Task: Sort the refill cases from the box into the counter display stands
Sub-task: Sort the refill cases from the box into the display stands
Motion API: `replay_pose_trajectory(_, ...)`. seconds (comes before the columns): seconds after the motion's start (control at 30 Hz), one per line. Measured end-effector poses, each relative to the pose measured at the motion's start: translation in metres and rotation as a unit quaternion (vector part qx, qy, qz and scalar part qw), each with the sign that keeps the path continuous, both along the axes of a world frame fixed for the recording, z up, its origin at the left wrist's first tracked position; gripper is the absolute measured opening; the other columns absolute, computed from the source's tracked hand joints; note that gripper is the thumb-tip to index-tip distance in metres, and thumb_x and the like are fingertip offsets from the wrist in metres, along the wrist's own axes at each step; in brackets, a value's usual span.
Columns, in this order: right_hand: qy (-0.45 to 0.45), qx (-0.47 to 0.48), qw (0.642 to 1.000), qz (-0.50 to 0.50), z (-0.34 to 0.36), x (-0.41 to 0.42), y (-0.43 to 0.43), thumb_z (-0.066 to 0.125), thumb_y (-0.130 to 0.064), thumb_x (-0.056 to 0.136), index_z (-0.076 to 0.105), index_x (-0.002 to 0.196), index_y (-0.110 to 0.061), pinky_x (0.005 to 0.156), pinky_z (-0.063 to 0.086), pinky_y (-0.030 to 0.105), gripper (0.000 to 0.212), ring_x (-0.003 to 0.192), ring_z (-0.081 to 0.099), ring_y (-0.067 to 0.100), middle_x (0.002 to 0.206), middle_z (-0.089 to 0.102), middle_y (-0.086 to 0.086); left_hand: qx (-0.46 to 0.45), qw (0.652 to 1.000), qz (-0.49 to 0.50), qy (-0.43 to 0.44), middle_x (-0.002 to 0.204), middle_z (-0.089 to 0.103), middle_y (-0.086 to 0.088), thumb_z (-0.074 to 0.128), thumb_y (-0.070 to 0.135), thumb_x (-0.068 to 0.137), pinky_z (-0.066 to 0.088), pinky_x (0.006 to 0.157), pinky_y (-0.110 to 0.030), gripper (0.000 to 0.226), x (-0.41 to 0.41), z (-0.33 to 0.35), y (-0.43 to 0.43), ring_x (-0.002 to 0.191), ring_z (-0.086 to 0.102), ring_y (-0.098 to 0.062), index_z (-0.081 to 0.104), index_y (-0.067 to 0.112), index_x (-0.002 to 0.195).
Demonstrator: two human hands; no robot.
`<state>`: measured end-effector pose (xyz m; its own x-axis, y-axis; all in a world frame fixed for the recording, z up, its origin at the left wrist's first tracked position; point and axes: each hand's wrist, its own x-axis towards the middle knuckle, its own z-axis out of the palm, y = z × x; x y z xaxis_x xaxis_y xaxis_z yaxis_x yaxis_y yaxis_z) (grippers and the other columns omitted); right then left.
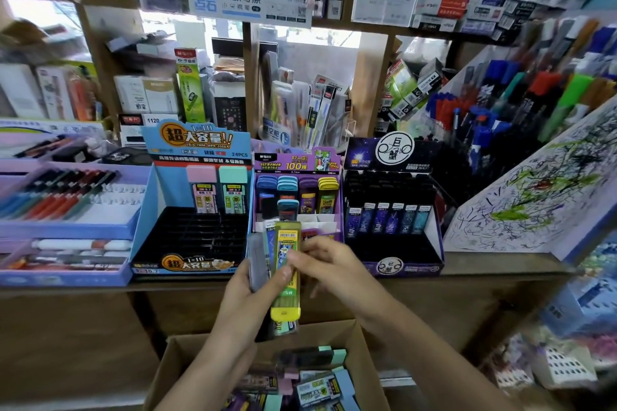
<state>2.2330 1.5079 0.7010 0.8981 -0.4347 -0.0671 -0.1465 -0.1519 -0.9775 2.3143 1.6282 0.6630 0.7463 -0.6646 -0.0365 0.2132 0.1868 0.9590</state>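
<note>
Right now your left hand (245, 287) grips a small fan of refill cases just above the cardboard box (168, 360), thumb curled across the front of them: a grey case (258, 260) on the left and a yellow-capped case (286, 280) on top, cap end pointing down at the box. Your right hand (330, 264) pinches the upper part of that yellow-capped case with its fingertips. More loose cases (317, 384) lie in the box below. On the counter (500, 265) beyond your hands stand three displays: the blue stand (152, 207) with a pink case (202, 192) and a teal case (233, 192) in its back row, the purple stand (297, 162) directly behind your hands, and the dark stand (394, 157) on the right.
</note>
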Motion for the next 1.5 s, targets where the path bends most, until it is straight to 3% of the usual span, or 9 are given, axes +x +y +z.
replay_pose_trajectory(0.07,-0.004,0.015,1.000,0.000,-0.007,0.005,0.014,0.072,-0.039,0.079,0.057,0.108,-0.026,0.068,0.049,0.016,0.035,0.085,0.062,-0.001,0.100,0.064,-0.007,-0.009,0.999,0.025,0.023,0.086,0.075,0.001,0.070,0.033,0.065,0.051,0.055,-0.016,0.043,0.004,0.001,-0.002,0.077,0.071,-0.011,0.063,0.018,0.105)
replay_pose_trajectory(0.2,-0.021,0.017,0.998,-0.058,-0.013,0.008,0.023,0.076,-0.032,0.076,0.054,0.100,-0.026,0.080,0.048,0.024,0.033,0.093,0.057,0.009,0.099,0.058,-0.002,-0.018,0.998,0.048,0.045,0.082,0.075,-0.003,0.070,0.032,0.068,0.052,0.053,-0.019,0.036,0.014,0.005,-0.001,0.074,0.071,-0.013,0.067,0.015,0.099)
replay_pose_trajectory(0.43,0.005,-0.012,0.999,-0.033,-0.013,0.009,0.030,0.073,-0.028,0.078,0.055,0.087,-0.019,0.068,0.045,0.019,0.023,0.075,0.051,0.005,0.081,0.054,-0.005,0.014,0.998,0.059,0.009,0.090,0.070,-0.006,0.072,0.034,0.069,0.050,0.057,-0.018,0.043,0.028,0.010,0.000,0.076,0.068,-0.011,0.063,0.012,0.104)
replay_pose_trajectory(0.57,-0.008,0.012,0.998,-0.068,-0.015,0.013,0.030,0.068,-0.027,0.084,0.063,0.089,-0.016,0.063,0.045,0.014,0.013,0.075,0.059,0.002,0.085,0.064,-0.003,0.013,0.997,0.072,0.005,0.090,0.071,-0.006,0.066,0.040,0.070,0.052,0.062,-0.024,0.042,0.027,0.008,-0.002,0.082,0.069,-0.018,0.063,0.013,0.102)
replay_pose_trajectory(0.8,-0.104,0.124,0.979,-0.124,-0.007,0.013,0.020,0.056,-0.012,0.093,0.061,0.100,-0.008,0.066,0.054,0.026,0.010,0.081,0.070,0.022,0.097,0.071,0.006,-0.011,0.998,0.061,0.001,0.090,0.073,-0.006,0.063,0.034,0.074,0.054,0.067,-0.031,0.041,0.027,0.006,0.000,0.079,0.069,-0.020,0.062,0.010,0.107)
replay_pose_trajectory(1.1,-0.146,-0.031,0.972,-0.181,0.057,0.006,-0.043,0.057,-0.008,0.090,0.058,0.100,-0.010,0.057,0.055,0.021,0.010,0.070,0.067,0.006,0.093,0.068,0.005,-0.025,1.000,-0.012,-0.010,0.086,0.073,-0.012,0.064,0.025,0.075,0.056,0.057,-0.027,0.039,0.030,0.015,0.002,0.080,0.072,-0.027,0.058,0.011,0.110)
replay_pose_trajectory(1.23,-0.116,-0.201,0.957,-0.171,0.080,0.004,-0.076,0.062,-0.010,0.088,0.057,0.089,-0.016,0.057,0.052,0.018,0.009,0.068,0.062,0.005,0.085,0.066,0.002,-0.025,1.000,0.007,-0.011,0.084,0.074,-0.010,0.062,0.021,0.079,0.056,0.056,-0.026,0.036,0.038,0.017,0.008,0.078,0.072,-0.025,0.055,0.008,0.113)
replay_pose_trajectory(1.37,-0.080,-0.389,0.909,-0.129,0.088,0.016,-0.089,0.064,-0.016,0.088,0.057,0.090,-0.022,0.065,0.048,0.017,0.009,0.071,0.058,0.005,0.084,0.059,-0.013,-0.023,1.000,0.013,-0.016,0.084,0.074,-0.010,0.061,0.017,0.083,0.056,0.056,-0.026,0.034,0.042,0.018,0.011,0.079,0.072,-0.024,0.054,0.007,0.115)
replay_pose_trajectory(1.5,-0.029,-0.567,0.820,-0.076,0.086,0.035,-0.095,0.059,-0.023,0.091,0.056,0.101,-0.014,0.076,0.048,0.036,0.014,0.087,0.059,0.021,0.096,0.066,0.002,-0.017,1.000,0.016,-0.019,0.086,0.074,-0.011,0.061,0.016,0.084,0.056,0.056,-0.025,0.031,0.043,0.017,0.012,0.078,0.072,-0.024,0.055,0.009,0.114)
